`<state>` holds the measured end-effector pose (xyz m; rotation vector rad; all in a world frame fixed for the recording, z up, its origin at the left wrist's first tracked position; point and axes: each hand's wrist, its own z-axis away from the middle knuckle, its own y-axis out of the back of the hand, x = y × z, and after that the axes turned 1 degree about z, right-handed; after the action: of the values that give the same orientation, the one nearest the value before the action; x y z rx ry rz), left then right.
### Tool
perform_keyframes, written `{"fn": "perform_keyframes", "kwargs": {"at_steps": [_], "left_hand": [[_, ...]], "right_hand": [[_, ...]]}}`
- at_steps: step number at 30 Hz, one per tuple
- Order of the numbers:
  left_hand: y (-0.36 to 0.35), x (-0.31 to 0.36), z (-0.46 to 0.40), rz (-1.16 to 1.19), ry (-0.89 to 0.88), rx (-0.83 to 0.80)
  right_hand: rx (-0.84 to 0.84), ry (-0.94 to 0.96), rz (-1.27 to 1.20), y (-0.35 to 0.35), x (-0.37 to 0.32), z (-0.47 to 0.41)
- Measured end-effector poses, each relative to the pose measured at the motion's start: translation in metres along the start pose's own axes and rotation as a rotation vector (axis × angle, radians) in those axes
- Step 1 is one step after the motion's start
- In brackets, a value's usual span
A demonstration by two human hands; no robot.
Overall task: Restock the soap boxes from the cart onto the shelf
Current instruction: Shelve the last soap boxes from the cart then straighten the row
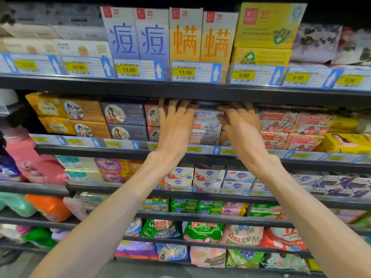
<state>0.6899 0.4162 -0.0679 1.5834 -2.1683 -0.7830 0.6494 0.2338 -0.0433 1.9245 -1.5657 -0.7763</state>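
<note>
Flanking both hands [176, 125] [241, 127], soap box [207, 119] (lengthwise sideways).

Two stacked Goat Soap boxes [207, 125] sit on the shelf [180, 152] between the left hand [175, 125] and right hand [242, 129]; more Goat Soap boxes [291, 127] lie right of the right hand.

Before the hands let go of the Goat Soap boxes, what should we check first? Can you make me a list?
1. Left hand on the white Goat Soap stack: ok.
2. Right hand on its other side: ok.
3. Top box clears the shelf above: cannot tell, fingers hide it.
4. Stack sits behind the price rail: ok.
5. Stack lined up with pink Goat Soap boxes: cannot tell.
</note>
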Motion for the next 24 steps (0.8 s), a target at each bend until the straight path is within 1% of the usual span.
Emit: {"fn": "perform_keyframes", "kwargs": {"at_steps": [4,11,14,17,19,21,24], "left_hand": [[0.003,0.001,0.001,-0.003,-0.019,0.051],[0.005,0.002,0.0,0.032,-0.024,0.038],[0.008,0.004,0.002,0.04,-0.028,0.047],[0.018,0.014,0.012,0.116,-0.023,0.032],[0.026,0.027,0.023,0.207,-0.064,0.02],[0.031,0.046,0.034,0.291,-0.142,-0.003],[0.029,0.079,0.04,0.348,-0.238,-0.077]], "right_hand": [[0.018,0.018,-0.002,0.0,0.001,0.0],[0.024,0.011,-0.038,-0.002,0.003,0.0],[0.039,0.039,-0.03,-0.003,0.005,0.001],[0.056,0.059,-0.014,0.002,0.006,0.012],[0.08,0.088,-0.045,0.007,0.008,0.026],[0.112,0.124,-0.11,0.011,0.013,0.045],[0.104,0.063,-0.138,0.021,0.032,0.069]]}}
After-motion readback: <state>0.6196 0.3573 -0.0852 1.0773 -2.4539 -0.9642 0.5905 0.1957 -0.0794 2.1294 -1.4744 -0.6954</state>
